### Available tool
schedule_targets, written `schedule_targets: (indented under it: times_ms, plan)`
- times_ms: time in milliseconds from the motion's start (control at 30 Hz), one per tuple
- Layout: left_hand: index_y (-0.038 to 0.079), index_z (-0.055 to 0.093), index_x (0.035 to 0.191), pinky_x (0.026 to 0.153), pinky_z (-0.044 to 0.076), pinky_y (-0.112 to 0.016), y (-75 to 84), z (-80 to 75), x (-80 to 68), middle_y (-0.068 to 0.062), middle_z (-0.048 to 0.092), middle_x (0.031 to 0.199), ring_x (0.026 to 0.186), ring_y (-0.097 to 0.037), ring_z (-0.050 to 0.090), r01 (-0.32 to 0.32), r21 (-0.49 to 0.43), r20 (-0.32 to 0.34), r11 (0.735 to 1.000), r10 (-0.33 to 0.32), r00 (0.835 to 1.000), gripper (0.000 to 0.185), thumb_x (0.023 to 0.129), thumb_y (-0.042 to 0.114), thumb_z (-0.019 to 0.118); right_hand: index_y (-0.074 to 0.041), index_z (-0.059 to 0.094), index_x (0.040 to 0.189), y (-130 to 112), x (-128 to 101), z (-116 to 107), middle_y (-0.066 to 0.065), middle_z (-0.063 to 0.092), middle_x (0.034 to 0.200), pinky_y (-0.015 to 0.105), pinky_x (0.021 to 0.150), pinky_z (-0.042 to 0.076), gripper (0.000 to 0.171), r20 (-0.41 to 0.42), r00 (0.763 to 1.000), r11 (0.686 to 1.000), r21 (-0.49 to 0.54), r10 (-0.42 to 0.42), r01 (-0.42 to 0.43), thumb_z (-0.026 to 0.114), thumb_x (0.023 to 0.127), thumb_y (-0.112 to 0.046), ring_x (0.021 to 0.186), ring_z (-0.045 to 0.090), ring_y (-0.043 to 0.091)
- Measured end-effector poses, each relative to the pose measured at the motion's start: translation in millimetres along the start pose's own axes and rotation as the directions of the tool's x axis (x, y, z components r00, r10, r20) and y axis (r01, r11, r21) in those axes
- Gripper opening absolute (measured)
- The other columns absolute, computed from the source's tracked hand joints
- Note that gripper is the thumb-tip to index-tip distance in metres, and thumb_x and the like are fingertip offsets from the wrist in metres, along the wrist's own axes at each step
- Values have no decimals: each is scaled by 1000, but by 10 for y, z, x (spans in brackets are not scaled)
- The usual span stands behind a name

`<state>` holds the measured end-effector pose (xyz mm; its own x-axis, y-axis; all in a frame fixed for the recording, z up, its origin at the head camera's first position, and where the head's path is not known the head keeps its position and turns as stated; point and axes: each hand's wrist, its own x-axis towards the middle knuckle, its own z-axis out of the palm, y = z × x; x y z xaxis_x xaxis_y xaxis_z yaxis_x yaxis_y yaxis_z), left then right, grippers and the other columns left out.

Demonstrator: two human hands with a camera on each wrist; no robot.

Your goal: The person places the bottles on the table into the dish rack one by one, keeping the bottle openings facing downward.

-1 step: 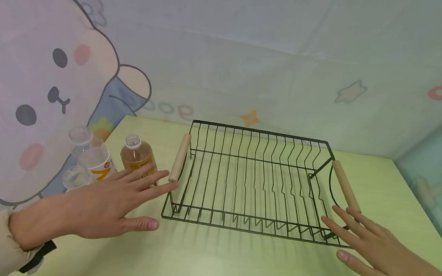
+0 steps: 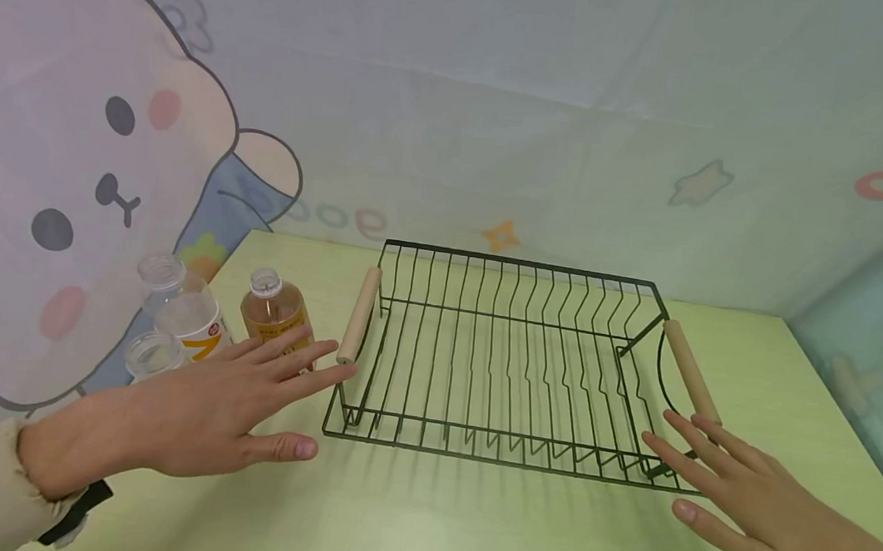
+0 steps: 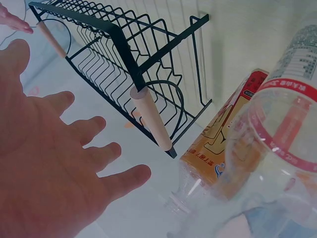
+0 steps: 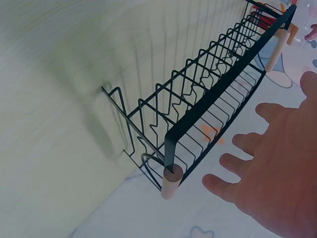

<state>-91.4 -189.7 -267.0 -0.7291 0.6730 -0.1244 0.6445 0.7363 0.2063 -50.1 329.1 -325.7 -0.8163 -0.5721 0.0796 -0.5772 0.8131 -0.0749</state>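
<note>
Rack sits between flat, spread left hand and right hand, seemingly untouched.

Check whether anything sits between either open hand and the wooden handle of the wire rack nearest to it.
Nothing visible does. The left hand reaches toward the left wooden handle with only bare table between. The right hand has its fingertips close beside the right wooden handle. The bottles stand behind the left hand, off its path.

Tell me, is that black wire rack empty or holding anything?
Empty: the dish rack shows only bare wires, with the table visible through them.
</note>
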Motion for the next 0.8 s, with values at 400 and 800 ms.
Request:
schedule_targets:
  times_ms: [400, 800]
  plan:
    - [41, 17, 152, 104, 23, -69, -57, -13, -87, -2, 18, 160, 147, -35, 9, 6, -5, -7, 1000, -6, 1000, 66, 94, 64, 36, -30, 30, 151, -65, 59, -46, -3, 14, 160, 37, 114, -3, 65, 4, 1000, 1000, 27, 5, -5, 61, 94, -28, 145, -4, 5]
    - [37, 15, 154, 106, 22, -67, -191, -175, -296, -3, 17, 160, 147, -34, 7, 4, 18, -15, 1000, -4, 1000, 81, 86, 72, 42, -24, 37, 149, -176, 250, -76, -5, 13, 160, 11, 109, -7, 69, -77, 987, 990, -26, -144, 142, 68, 88, -25, 146, 0, 4]
